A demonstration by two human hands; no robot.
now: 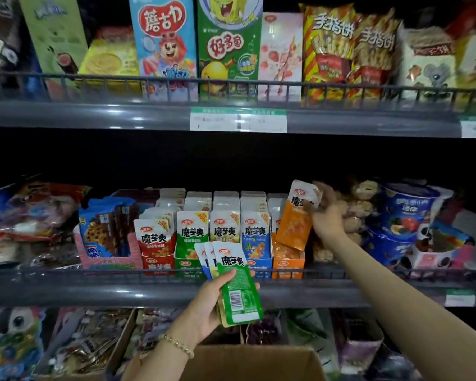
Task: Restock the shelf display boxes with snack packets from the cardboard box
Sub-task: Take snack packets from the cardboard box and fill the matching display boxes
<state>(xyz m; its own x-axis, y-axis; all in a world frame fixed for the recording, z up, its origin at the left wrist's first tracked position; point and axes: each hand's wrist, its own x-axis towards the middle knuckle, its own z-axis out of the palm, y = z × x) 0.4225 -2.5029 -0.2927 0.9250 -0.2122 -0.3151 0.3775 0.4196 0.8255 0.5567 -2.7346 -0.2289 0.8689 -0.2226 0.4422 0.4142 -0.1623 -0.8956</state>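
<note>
Over the orange display box (287, 266), right hand (327, 213) pinching an orange packet (296, 229) — left hand (206, 312) gripping fanned packets (237, 287)

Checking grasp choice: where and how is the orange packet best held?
Likely pinch the orange packet at its white top edge from the right, as the right hand does: it hangs near upright, leaving the lower end free to enter the orange display box.

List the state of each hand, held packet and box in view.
left hand: grips the fanned packets.
fanned packets: held upright, green one in front.
right hand: pinches the orange packet near its top.
orange packet: tilted, above the orange display box.
orange display box: holds packets; fullness hidden.
cardboard box: open, contents out of view.
</note>
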